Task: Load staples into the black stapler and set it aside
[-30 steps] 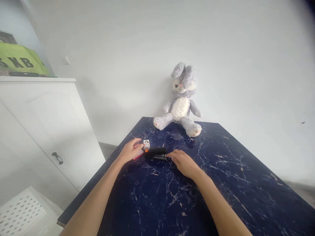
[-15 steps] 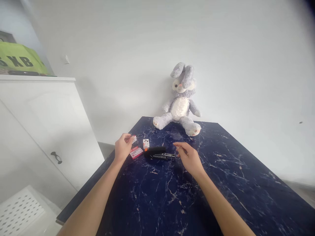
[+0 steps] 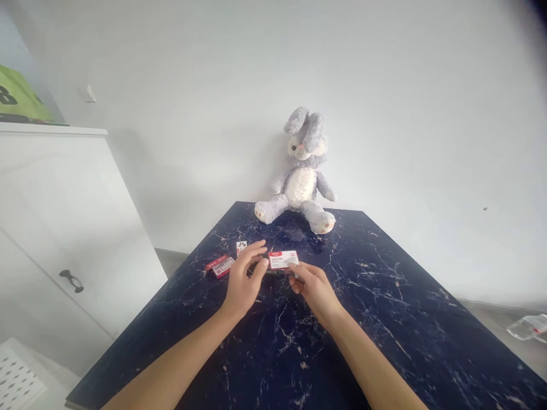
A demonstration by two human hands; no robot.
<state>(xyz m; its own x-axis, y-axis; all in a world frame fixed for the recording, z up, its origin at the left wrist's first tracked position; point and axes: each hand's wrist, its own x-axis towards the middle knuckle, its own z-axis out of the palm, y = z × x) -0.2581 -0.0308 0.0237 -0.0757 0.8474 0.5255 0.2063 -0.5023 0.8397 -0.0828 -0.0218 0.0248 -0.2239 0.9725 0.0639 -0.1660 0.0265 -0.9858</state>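
My right hand [image 3: 314, 287] pinches a small red-and-white staple box [image 3: 280, 259] by its right end, the printed face tilted up toward me. My left hand [image 3: 247, 279] is at the box's other end, its fingers apart and curved; the thumb tip is close to the box edge, and I cannot tell if it touches. Beneath the hands and box, the black stapler [image 3: 273, 272] is mostly hidden. Left of my left hand lies a flat red-and-white packet [image 3: 223, 266]. Just behind that hand is a small white printed card or box [image 3: 241, 246].
A grey plush rabbit [image 3: 301, 182] sits at the back of the dark blue marbled table [image 3: 342, 336], against the wall. To the left stands a white cabinet [image 3: 72, 210] with a green bag [image 3: 21, 97] on top. A clear plastic item [image 3: 527, 327] is on the floor at right.
The staple box has passed from my left hand to my right and is now over the stapler. Both hands have come together, and my left hand has let go. The view has shifted slightly right.
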